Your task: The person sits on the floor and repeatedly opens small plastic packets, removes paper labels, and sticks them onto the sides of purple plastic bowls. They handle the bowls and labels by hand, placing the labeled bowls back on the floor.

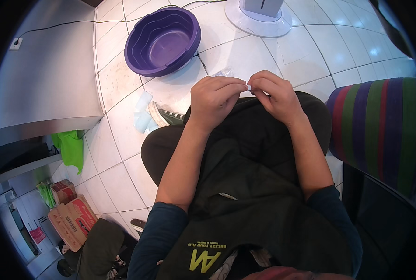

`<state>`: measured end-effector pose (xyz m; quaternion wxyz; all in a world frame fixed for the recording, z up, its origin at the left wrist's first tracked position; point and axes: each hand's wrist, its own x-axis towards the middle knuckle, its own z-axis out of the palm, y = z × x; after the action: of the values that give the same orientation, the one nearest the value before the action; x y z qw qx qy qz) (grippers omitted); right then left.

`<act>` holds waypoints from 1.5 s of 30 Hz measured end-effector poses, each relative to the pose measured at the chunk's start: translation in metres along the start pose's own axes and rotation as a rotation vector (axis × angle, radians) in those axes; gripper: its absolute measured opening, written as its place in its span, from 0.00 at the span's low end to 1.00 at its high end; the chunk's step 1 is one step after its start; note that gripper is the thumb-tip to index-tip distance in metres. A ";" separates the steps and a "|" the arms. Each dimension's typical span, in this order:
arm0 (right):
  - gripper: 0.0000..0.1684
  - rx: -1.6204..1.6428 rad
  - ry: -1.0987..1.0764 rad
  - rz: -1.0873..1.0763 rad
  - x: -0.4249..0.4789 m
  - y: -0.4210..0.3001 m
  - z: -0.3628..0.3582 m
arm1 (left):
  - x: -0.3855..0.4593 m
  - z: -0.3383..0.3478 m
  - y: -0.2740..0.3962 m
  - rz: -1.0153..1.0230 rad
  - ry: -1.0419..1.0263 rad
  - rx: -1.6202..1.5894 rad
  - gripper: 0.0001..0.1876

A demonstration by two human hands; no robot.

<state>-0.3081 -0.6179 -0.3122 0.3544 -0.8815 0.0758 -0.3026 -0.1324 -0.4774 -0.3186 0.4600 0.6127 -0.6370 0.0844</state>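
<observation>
Both hands are raised over my lap, their fingertips almost meeting. My left hand (215, 98) has its thumb and fingers pinched together, pointing right. My right hand (272, 94) mirrors it, thumb and fingers pinched, pointing left. Between the fingertips shows a tiny dark and pale thing (250, 90), too small to name; the fingers cover most of it. Beneath the forearms lies a dark apron (243, 175) with yellow print on its chest. Beyond the hands, a clear plastic piece (224, 72) lies on the tiled floor.
A purple plastic basin (162, 42) stands ahead on the left, near a white round pedestal base (258, 21). Pale blue plastic (143, 112) lies by a dark sneaker (169, 117). A striped cushioned seat (372, 129) is at the right; cardboard boxes (73, 220) are at lower left.
</observation>
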 end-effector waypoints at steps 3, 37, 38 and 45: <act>0.11 -0.001 -0.030 0.029 -0.002 0.003 0.002 | 0.000 0.001 0.001 -0.001 -0.002 0.001 0.09; 0.11 -0.172 0.216 -0.348 -0.002 0.005 0.001 | -0.004 -0.006 0.022 -0.754 -0.171 -0.769 0.09; 0.11 -0.185 0.223 -0.364 -0.002 0.005 0.002 | -0.004 -0.006 0.023 -0.765 -0.171 -0.770 0.08; 0.13 -0.141 0.258 -0.296 0.001 0.006 0.008 | -0.002 -0.010 0.025 -0.712 -0.190 -0.669 0.08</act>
<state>-0.3021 -0.6183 -0.3199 0.2308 -0.8596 0.0113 -0.4557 -0.1495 -0.4633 -0.3022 0.5716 0.6161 -0.4197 -0.3430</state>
